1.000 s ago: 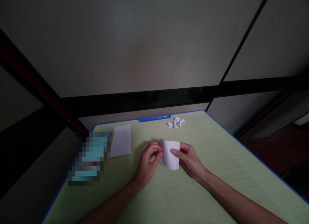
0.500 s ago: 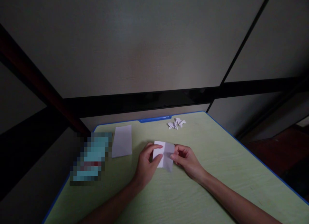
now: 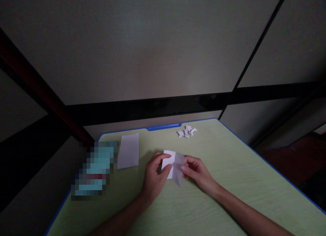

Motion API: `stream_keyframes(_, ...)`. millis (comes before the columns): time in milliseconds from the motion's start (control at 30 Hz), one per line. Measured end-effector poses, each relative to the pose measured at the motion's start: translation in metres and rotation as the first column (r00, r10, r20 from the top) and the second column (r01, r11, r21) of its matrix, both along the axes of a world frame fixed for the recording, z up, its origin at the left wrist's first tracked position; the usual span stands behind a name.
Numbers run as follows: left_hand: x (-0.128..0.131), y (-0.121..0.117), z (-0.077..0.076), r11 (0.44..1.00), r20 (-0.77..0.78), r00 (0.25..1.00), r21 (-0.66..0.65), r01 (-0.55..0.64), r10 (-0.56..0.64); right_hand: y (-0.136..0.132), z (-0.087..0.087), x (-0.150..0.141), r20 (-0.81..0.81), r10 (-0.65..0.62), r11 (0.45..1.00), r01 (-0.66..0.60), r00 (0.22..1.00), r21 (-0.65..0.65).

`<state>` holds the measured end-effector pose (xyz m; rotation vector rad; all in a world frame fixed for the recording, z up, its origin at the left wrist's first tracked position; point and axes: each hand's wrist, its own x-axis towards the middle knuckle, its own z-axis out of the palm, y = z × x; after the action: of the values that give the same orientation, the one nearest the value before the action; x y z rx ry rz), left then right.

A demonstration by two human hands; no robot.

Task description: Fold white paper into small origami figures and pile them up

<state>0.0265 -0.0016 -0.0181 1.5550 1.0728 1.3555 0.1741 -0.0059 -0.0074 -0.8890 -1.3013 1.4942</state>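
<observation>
A small white sheet of paper (image 3: 177, 164) with a crease down its middle is held above the table between both hands. My left hand (image 3: 156, 173) pinches its left half, thumb and index finger on the face toward me. On the right edge, my right hand (image 3: 196, 170) grips the paper between thumb and curled fingers. The right half tilts away from the left half along the crease and looks shaded. Fingertips behind the paper are hidden.
Several small folded white paper pieces (image 3: 187, 131) lie near the table's far edge. A stack of white paper (image 3: 128, 151) rests at the left, beside a blurred teal item (image 3: 98, 168). The light green table (image 3: 229, 161) has a blue rim; a panelled wall (image 3: 152, 52) stands behind.
The right half of the paper has bent more sharply along the crease, its lower corner now pointing further down. Both hands keep their hold. The view has shifted slightly.
</observation>
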Motion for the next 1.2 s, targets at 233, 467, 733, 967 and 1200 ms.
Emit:
stream_keyframes(233, 0.002, 0.001, 0.004, 0.992, 0.061, 0.994, -0.084, 0.093, -0.088, 0.0, 0.004, -0.002, 0.08, 0.032, 0.996, -0.038, 0.996, 0.083)
stream_keyframes(467, 0.0, -0.006, 0.017, 0.939, 0.212, 0.954, -0.229, 0.259, -0.211, -0.002, 0.001, -0.005, 0.152, -0.121, 0.991, 0.111, 0.981, 0.075)
stream_keyframes(733, 0.004, -0.007, 0.015, 0.843, 0.329, 0.882, -0.309, 0.439, -0.339, 0.001, -0.005, -0.001, 0.098, -0.073, 0.997, 0.074, 0.993, -0.005)
stream_keyframes(967, 0.005, -0.01, 0.02, 0.788, 0.399, 0.85, -0.369, 0.493, -0.345, -0.003, 0.0, 0.0, 0.184, -0.092, 0.995, 0.081, 0.979, 0.064)
stream_keyframes(1200, 0.007, -0.005, 0.014, 0.865, 0.356, 0.913, -0.376, 0.334, -0.198, -0.003, 0.002, -0.005, 0.292, -0.129, 0.985, 0.089, 0.948, 0.147)
